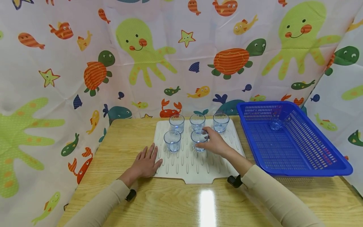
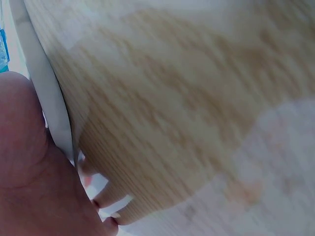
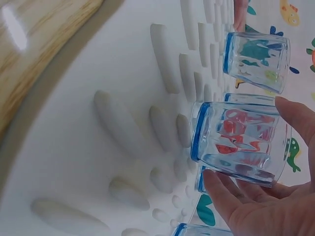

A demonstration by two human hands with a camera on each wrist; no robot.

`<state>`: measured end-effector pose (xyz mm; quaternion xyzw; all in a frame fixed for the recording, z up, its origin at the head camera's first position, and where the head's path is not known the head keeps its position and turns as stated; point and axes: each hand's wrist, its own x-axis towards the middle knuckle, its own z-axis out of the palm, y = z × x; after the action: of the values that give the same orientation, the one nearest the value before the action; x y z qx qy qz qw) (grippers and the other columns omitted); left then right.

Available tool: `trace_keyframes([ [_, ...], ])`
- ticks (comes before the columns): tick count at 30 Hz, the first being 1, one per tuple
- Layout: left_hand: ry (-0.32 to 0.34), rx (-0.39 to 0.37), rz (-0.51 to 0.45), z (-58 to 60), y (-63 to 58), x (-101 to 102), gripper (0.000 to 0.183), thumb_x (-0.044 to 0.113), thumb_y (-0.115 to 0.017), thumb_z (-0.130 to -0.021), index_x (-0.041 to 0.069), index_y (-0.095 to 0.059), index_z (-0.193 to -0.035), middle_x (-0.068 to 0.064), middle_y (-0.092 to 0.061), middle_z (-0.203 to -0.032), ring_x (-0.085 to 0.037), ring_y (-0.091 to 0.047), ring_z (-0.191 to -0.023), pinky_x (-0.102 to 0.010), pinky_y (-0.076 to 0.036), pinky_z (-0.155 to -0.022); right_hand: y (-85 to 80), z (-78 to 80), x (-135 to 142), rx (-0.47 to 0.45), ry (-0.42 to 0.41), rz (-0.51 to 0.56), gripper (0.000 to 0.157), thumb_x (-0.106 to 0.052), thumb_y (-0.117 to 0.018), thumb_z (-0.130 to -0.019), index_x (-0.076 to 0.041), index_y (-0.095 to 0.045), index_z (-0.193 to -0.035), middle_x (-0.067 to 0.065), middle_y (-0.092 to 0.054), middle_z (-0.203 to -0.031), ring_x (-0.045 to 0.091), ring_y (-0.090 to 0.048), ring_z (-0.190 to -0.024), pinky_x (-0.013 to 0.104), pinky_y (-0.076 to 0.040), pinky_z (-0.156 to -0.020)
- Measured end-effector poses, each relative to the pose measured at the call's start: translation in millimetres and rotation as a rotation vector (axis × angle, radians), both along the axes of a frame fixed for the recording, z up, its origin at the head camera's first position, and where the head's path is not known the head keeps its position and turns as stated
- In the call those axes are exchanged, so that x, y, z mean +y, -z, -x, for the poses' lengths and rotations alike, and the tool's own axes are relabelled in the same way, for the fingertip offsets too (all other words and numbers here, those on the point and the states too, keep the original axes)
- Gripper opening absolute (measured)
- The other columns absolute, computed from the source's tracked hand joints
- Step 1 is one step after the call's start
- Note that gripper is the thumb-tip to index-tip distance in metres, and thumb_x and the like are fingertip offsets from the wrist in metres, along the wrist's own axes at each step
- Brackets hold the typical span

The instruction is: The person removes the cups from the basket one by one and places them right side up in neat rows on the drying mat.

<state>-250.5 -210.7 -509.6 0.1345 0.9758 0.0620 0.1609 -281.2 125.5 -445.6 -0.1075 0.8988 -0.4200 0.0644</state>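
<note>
My right hand (image 1: 214,142) grips a clear bluish glass (image 1: 199,145), thumb on one side and fingers on the other. The glass is upright, its base at the surface of a white ridged drainer board (image 1: 195,171). In the right wrist view this held glass (image 3: 236,142) shows a blue base, with other glasses behind and beside it. Left of it on the board stands another glass (image 1: 172,142). Three more form the back row: a left one (image 1: 177,124), a middle one (image 1: 197,121) and a right one (image 1: 221,123). My left hand (image 1: 146,163) rests with spread fingers at the board's left edge.
A blue plastic basket (image 1: 300,171) stands right of the board, with one glass (image 1: 275,124) lying inside near its back. Beneath everything is a wooden table (image 1: 158,201). A curtain printed with sea animals (image 1: 181,78) hangs behind and at both sides.
</note>
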Motion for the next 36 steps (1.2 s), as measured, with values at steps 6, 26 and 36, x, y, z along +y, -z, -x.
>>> trace_keyframes([
  [6, 0.004, 0.005, -0.008, -0.7, -0.8, 0, 0.077, 0.054, -0.03, -0.109, 0.009, -0.002, -0.165, -0.012, 0.007, -0.172, -0.043, 0.005, -0.156, -0.061, -0.004, -0.123, 2.2, 1.4, -1, -0.007, 0.005, 0.001, 0.086, -0.028, -0.083, -0.087, -0.001, -0.037, -0.154, 0.022, -0.048, -0.151, 0.042, -0.049, -0.135, 0.056, -0.045, -0.107],
  [26, 0.006, 0.019, -0.017, -3.5, -2.9, 1, 0.077, 0.052, -0.031, -0.11, 0.007, -0.004, -0.165, -0.014, 0.005, -0.172, -0.045, 0.003, -0.156, -0.062, -0.006, -0.122, -19.7, -9.7, 11, -0.004, 0.019, 0.011, 0.089, -0.029, -0.083, -0.088, 0.0, -0.033, -0.155, 0.025, -0.043, -0.154, 0.045, -0.046, -0.138, 0.057, -0.047, -0.105],
  [36, 0.003, -0.01, -0.012, -7.7, -11.8, 5, 0.078, 0.054, -0.028, -0.109, 0.007, -0.002, -0.165, -0.013, 0.008, -0.172, -0.044, 0.006, -0.156, -0.061, -0.002, -0.123, -30.9, -18.3, 21, 0.031, 0.028, -0.019, 0.088, -0.031, -0.083, -0.087, 0.001, -0.035, -0.154, 0.027, -0.043, -0.153, 0.046, -0.045, -0.139, 0.059, -0.046, -0.105],
])
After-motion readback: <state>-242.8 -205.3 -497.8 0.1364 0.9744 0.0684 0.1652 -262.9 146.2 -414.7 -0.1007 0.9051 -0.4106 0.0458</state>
